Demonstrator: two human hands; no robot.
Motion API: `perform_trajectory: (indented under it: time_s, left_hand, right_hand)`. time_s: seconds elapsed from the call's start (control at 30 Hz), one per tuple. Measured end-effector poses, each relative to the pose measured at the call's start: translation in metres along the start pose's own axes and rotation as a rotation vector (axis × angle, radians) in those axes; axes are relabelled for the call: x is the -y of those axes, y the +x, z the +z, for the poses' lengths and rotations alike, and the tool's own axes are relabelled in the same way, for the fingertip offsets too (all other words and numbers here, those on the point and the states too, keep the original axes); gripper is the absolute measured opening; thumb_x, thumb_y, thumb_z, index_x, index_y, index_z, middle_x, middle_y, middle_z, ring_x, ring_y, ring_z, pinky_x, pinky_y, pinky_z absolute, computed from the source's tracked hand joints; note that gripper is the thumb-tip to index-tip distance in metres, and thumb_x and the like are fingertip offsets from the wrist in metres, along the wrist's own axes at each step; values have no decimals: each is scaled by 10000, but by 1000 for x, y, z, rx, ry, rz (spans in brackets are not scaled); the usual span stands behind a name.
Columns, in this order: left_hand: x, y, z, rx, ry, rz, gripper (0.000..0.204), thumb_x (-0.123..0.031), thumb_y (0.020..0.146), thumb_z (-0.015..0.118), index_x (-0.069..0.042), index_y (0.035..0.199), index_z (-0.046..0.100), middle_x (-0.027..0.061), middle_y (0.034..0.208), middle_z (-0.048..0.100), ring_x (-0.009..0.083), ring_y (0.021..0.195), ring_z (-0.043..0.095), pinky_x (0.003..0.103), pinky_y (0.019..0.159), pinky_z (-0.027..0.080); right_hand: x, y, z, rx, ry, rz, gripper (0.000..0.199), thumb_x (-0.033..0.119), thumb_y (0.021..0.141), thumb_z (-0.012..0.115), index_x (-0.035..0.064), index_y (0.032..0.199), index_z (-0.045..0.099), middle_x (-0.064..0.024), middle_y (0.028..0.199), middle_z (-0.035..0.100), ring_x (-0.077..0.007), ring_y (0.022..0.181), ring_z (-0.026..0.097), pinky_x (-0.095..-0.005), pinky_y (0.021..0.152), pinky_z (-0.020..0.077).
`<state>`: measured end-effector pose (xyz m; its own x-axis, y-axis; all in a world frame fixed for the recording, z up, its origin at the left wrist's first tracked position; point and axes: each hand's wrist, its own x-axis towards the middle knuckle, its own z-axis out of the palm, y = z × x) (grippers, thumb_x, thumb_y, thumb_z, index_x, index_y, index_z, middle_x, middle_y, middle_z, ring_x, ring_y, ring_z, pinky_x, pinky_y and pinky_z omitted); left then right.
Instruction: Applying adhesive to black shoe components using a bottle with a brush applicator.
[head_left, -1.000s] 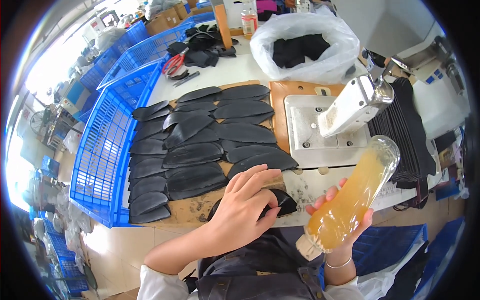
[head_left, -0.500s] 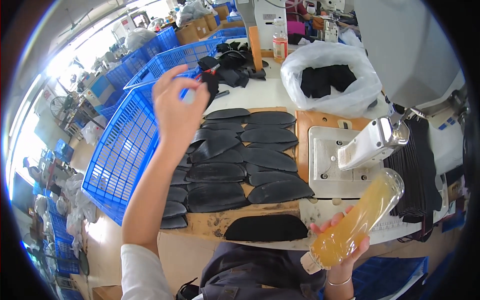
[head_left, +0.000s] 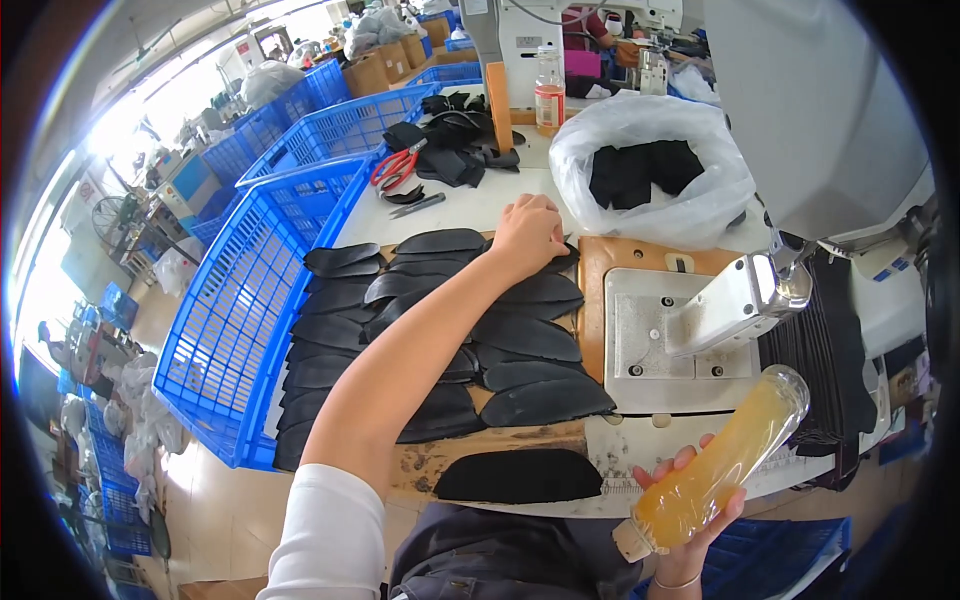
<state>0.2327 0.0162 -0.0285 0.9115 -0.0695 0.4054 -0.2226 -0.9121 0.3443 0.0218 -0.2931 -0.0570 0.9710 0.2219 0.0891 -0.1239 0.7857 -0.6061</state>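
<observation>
My left hand (head_left: 530, 232) reaches over the far right part of several rows of black curved pieces (head_left: 535, 335) laid on a wooden board (head_left: 440, 462). Its fingers are curled in by a piece at the far edge; what they pinch, if anything, is hidden. In my right hand (head_left: 690, 535) is a clear bottle (head_left: 712, 465) of yellow-orange liquid, tilted with its pale neck end toward my body and its base up to the right. A single matte black piece (head_left: 520, 475) lies apart at the board's near edge.
A sewing machine arm and plate (head_left: 640, 330) stand right of the board. Behind are a clear plastic bag (head_left: 735, 190) of black pieces and another bottle (head_left: 549, 100). Red-handled scissors (head_left: 395, 172) lie near black scraps. A blue basket (head_left: 225, 320) stands left.
My left hand has swung from above the blue basket to the far right of the black pieces, uncovering the scissors. My right hand still holds the bottle, barely moved.
</observation>
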Motion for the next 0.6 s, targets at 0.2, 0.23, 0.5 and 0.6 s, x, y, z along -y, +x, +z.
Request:
perform_trajectory:
  time_s: [0.2,0.23,0.5,0.6]
  left_hand:
    - [-2,-6,-25,65,186,56,334,-354,712,749,-64,736,585,95,971,574,282,1077,496,396,910,386]
    - [-2,-9,-34,14,197,17,344,-362,733,735,-55,753,581,103,958,570,293,1048,511,397,892,398]
    - [-53,-144,-152,163,-111,225,113,-115,797,648,-30,867,621,102,860,637,276,819,612,371,730,482]
    - [-73,-223,-147,191,-132,251,222,-122,741,706,-50,946,661,77,795,637,249,735,617,351,678,485]
  right_hand:
    - [-3,-2,2,8,-24,4,708,568,822,577,81,1290,362,-126,987,546,-300,924,614,-550,865,510]
    - [-3,-4,3,11,-32,12,712,568,820,580,80,1290,362,-128,988,546,-299,925,614,-548,864,512]
    - [-1,-1,11,-5,-114,-66,759,609,802,567,89,1307,341,-120,992,518,-291,895,601,-500,817,534]
    - [-1,5,22,64,-192,-99,809,612,778,597,94,1331,315,-140,1036,510,-316,929,587,-499,852,507]
